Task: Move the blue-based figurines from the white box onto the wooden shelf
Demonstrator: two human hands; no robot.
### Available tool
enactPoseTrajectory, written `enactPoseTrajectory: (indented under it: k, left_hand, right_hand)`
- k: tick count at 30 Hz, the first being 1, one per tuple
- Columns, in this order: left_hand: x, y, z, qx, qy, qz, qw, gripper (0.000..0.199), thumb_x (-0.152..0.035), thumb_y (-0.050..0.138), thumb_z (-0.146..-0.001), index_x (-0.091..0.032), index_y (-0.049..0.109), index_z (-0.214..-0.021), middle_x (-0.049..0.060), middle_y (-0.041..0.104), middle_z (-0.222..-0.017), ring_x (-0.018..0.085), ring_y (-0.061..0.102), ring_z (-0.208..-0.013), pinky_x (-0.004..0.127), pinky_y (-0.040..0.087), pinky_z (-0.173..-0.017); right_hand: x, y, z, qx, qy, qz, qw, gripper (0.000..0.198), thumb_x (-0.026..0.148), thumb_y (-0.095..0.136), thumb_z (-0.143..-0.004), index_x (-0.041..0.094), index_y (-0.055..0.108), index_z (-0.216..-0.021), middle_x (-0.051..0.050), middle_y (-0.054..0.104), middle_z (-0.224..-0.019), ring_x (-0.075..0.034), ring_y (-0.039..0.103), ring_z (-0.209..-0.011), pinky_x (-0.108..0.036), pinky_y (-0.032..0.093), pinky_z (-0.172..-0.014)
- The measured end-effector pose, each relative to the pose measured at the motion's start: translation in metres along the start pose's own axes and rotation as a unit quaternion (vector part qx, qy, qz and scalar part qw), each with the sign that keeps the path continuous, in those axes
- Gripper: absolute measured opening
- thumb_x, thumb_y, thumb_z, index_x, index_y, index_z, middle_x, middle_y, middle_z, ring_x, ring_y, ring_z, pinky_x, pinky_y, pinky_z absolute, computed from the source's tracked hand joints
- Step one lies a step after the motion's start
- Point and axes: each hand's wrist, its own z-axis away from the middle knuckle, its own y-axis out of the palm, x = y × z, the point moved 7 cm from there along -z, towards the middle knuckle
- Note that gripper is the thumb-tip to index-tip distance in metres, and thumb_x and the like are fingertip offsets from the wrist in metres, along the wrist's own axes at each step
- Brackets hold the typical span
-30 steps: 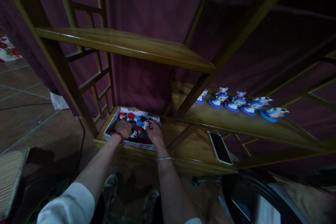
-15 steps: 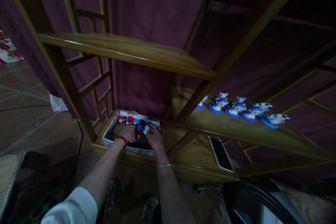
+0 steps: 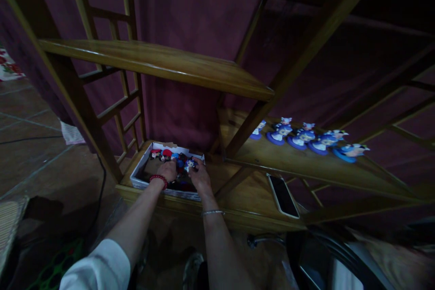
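A shallow white cardboard box (image 3: pixel 141 180) sits on the low wooden shelf, holding several small figurines (image 3: pixel 166 155) in red, blue and black along its far side. My left hand (image 3: pixel 168 171), with a red bead bracelet, is inside the box, its fingers closed at a blue-and-red figurine (image 3: pixel 180 162) partly hidden by them. My right hand (image 3: pixel 201 176), with a silver bangle, is over the box's right end. Its thumb and fingers grip a purple-and-white figurine (image 3: pixel 189 165).
More purple-and-white figurines (image 3: pixel 301 138) on round bases stand in a row on the raised wooden shelf (image 3: pixel 272 156) to the right. A phone (image 3: pixel 282 195) lies below them. A wooden board (image 3: pixel 156 61) spans above the box. A black chair-like object (image 3: pixel 316 253) is at lower right.
My left hand has shifted slightly toward the figurines at the box's far side. My right hand still holds the purple-and-white figurine. The view has moved a little.
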Motion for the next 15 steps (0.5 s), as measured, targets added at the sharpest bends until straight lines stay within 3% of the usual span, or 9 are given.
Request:
enactPoseTrajectory:
  k: [5, 9, 15]
  left_hand:
    - [0.005, -0.005, -0.005, -0.019, -0.010, 0.060, 0.998, 0.039, -0.017, 0.042, -0.075, -0.016, 0.047, -0.113, 0.013, 0.061, -0.104, 0.021, 0.056, -0.098, 0.028, 0.042, -0.079]
    - [0.000, -0.011, -0.002, -0.001, -0.009, 0.076, 0.997, 0.038, -0.016, 0.041, -0.076, -0.019, 0.050, -0.113, 0.009, 0.061, -0.105, 0.017, 0.056, -0.098, 0.024, 0.041, -0.080]
    - [-0.001, -0.015, 0.001, -0.002, -0.007, 0.109, 0.994, 0.040, -0.010, 0.038, -0.074, -0.016, 0.053, -0.111, 0.009, 0.062, -0.103, 0.015, 0.057, -0.094, 0.022, 0.040, -0.078]
  right_hand:
    - [-0.004, 0.000, -0.002, -0.015, 0.026, -0.009, 1.000, 0.043, 0.020, 0.045, -0.071, 0.027, 0.048, -0.114, -0.001, 0.058, -0.098, -0.014, 0.057, -0.082, -0.026, 0.047, -0.074]
    - [-0.005, 0.000, -0.003, -0.016, 0.021, -0.015, 1.000, 0.044, 0.020, 0.045, -0.071, 0.027, 0.048, -0.114, -0.001, 0.058, -0.098, -0.014, 0.057, -0.083, -0.027, 0.046, -0.074]
    - [-0.004, 0.000, -0.002, -0.014, 0.015, -0.010, 1.000, 0.043, 0.019, 0.044, -0.073, 0.028, 0.047, -0.115, 0.000, 0.058, -0.098, -0.013, 0.057, -0.083, -0.026, 0.046, -0.074]
